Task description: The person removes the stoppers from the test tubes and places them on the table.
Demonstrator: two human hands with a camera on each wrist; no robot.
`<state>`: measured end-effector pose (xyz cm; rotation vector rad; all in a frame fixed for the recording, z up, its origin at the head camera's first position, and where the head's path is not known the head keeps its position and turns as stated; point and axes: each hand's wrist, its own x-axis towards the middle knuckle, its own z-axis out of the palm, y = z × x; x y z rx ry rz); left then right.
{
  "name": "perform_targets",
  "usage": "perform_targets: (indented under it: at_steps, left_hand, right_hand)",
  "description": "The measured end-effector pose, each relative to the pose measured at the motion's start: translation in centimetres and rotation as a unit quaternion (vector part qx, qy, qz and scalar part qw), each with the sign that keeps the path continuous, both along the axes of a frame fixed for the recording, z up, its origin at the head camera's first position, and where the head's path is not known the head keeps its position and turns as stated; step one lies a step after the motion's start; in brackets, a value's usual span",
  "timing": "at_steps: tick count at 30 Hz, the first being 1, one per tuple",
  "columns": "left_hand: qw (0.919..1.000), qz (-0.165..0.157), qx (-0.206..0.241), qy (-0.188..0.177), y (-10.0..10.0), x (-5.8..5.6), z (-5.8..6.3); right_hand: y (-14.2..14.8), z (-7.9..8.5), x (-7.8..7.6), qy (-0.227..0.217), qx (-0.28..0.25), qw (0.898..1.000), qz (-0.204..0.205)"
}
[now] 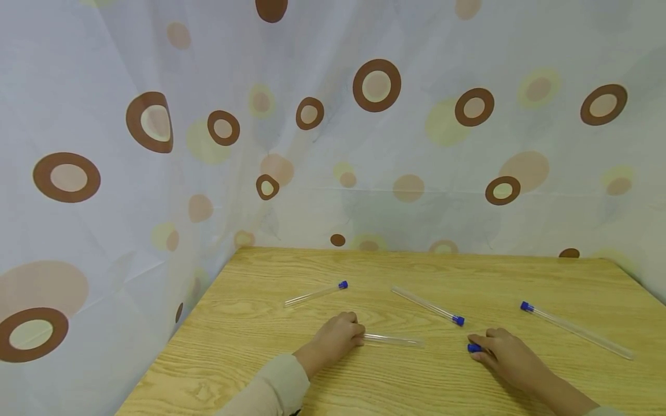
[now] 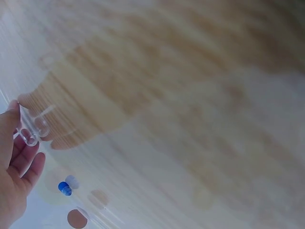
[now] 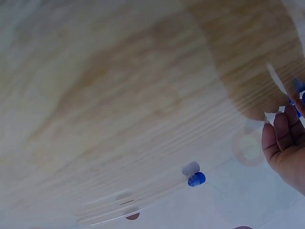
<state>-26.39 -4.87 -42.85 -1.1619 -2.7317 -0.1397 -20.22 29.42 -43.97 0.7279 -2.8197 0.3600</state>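
Near the middle of the table, my left hand [image 1: 337, 336] pinches one end of a clear test tube [image 1: 392, 340]. The tube points right, with no cap showing on its far end. In the left wrist view, the thumb and fingers sit around the rounded end of the test tube [image 2: 29, 136]. My right hand [image 1: 509, 353] pinches a blue cap [image 1: 474, 348] between thumb and fingers, a short way right of the tube and apart from it. The right wrist view shows this hand [image 3: 290, 143] at its edge, with the blue cap partly cut off.
Three capped test tubes lie beyond the hands on the wooden table [image 1: 250, 323]: one at back left [image 1: 314, 294], another at centre [image 1: 425, 304] and the third at right [image 1: 577, 331]. A patterned curtain [image 1: 312, 150] hangs behind the table and along its left side.
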Motion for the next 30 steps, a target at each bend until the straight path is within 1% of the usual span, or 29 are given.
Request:
perform_targets:
  at_steps: [8, 12, 17, 21, 25, 30]
  left_hand:
    - [0.9999, 0.007, 0.005, -0.011, -0.11, -0.11, -0.06]
    - [0.9999, 0.011, 0.007, -0.006, -0.23, -0.22, -0.19]
    - [0.9999, 0.008, 0.007, -0.003, -0.36, -0.36, -0.31]
    - [0.9999, 0.006, 0.007, -0.008, -0.39, -0.46, -0.34]
    - [0.9998, 0.009, 0.010, -0.011, -0.39, -0.50, -0.35]
    - [0.9998, 0.006, 0.016, -0.005, -0.45, -0.51, -0.32]
  right_hand:
    - [0.01, 0.12, 0.08, -0.016, -0.006, 1.000, -0.005]
    - [0.03, 0.12, 0.09, -0.003, -0.013, 1.000, -0.001]
    - [0.11, 0.13, 0.04, 0.008, -0.017, 1.000, 0.000]
    - [0.26, 0.18, 0.05, 0.000, -0.030, 1.000, 0.002]
    - [0.47, 0.31, 0.09, -0.014, -0.032, 0.999, -0.004]
    - [0.73, 0.43, 0.11, -0.015, -0.031, 0.999, -0.006]
